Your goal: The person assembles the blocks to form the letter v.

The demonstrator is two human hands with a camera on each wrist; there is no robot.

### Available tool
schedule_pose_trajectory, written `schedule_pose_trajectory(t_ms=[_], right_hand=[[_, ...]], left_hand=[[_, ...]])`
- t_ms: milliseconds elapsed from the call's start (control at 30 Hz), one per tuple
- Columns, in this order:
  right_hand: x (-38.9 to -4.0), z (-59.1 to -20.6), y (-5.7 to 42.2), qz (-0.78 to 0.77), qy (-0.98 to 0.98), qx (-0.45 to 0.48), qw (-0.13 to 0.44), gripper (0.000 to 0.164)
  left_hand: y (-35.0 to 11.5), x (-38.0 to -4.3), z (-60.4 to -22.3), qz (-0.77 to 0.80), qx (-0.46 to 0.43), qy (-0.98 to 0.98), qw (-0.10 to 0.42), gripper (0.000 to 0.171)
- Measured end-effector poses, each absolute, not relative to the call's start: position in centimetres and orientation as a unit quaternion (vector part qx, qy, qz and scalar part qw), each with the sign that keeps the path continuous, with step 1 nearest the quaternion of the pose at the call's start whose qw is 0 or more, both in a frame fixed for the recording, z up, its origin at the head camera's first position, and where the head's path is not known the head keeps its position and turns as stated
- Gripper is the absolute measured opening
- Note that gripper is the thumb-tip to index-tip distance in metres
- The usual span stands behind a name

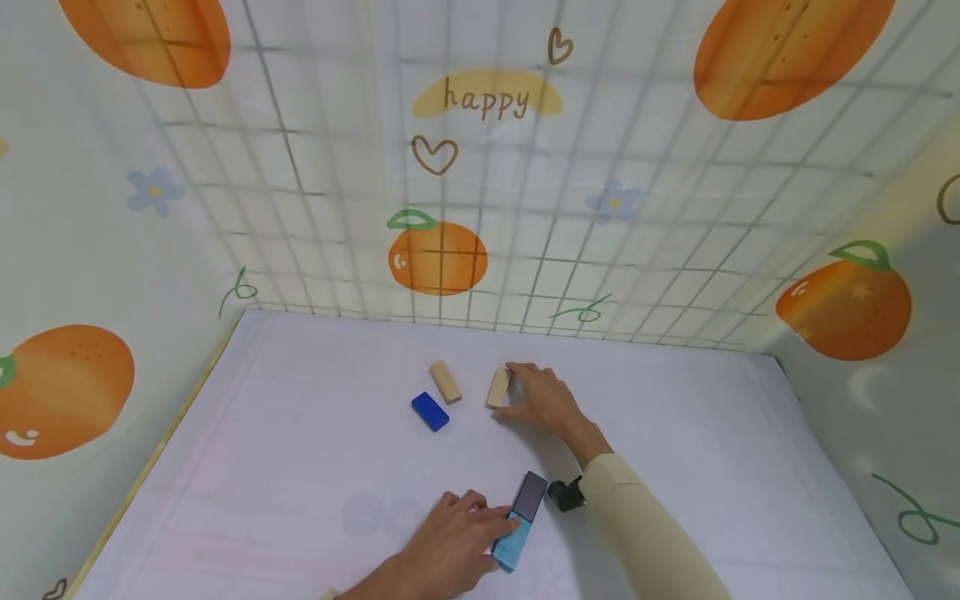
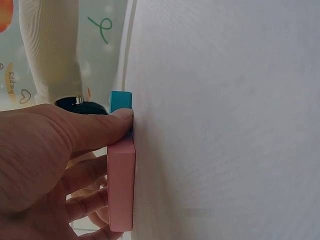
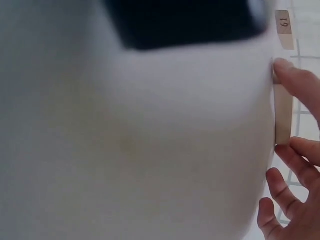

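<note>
My right hand pinches a plain wooden block end to end, thumb at the near end and index finger at the far one. The right wrist view shows this wooden block between thumb and fingertips. Nearer to me, my left hand lies over a light blue block, which meets a dark purple block end to end. In the left wrist view, its thumb and fingers hold a pink block lying alongside, largely hidden under the hand from above. The thumb tip also overlaps the light blue block.
Left of the right hand, a second wooden block and a dark blue block lie on the white cloth surface. A printed curtain hangs behind. A dark wrist device is below the right sleeve.
</note>
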State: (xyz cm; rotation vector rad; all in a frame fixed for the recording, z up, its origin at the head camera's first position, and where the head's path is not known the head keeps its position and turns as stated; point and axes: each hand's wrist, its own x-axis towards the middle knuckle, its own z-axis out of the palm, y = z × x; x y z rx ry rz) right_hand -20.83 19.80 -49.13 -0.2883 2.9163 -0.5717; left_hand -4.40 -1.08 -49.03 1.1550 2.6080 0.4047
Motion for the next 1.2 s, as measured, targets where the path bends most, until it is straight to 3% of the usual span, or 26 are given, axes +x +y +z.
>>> schedule_pose_trajectory(t_ms=[600,1200], right_hand=[[-20.0,-47.9,20.3,-0.205,0.972,-0.091,0.065,0.084],[-17.4,-46.5,22.3,-0.215,0.970,-0.097,0.051,0.084]], left_hand=[[-0.9,-4.3,-48.6,0.137,0.386,0.901,0.145,0.054],[-0.8,-4.4,-48.8,0.134,0.383,0.903,0.140,0.053]])
